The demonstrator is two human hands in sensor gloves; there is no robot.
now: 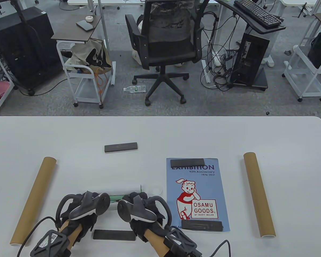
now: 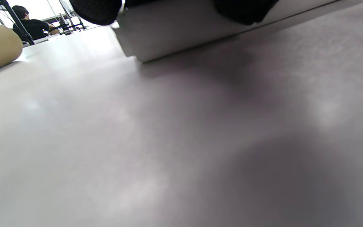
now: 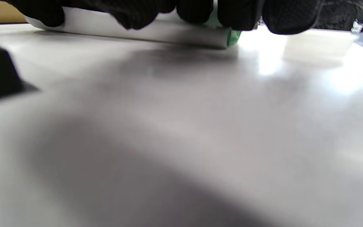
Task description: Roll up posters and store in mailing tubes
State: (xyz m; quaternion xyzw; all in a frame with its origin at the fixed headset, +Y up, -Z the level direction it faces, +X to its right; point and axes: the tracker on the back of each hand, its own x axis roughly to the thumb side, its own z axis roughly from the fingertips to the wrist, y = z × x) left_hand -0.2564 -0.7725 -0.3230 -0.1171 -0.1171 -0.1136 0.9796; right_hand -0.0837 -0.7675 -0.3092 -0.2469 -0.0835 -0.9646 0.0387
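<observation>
A poster rolled into a white tube with green print inside (image 1: 115,198) lies on the table near the front. My left hand (image 1: 80,204) and right hand (image 1: 139,204) both rest on it, fingers over the roll. It also shows in the right wrist view (image 3: 169,31) under my black gloved fingers (image 3: 241,15), and in the left wrist view (image 2: 175,31). A blue "Osamu Goods" poster (image 1: 196,194) lies flat to the right, held by two black weights (image 1: 187,162). One brown mailing tube (image 1: 33,200) lies at the left, another (image 1: 259,194) at the right.
A black weight bar (image 1: 114,235) lies at the table's front between my wrists, another (image 1: 121,147) farther back. A clear round cap (image 1: 157,190) lies beside the blue poster. An office chair (image 1: 165,45) and carts stand beyond the table's far edge.
</observation>
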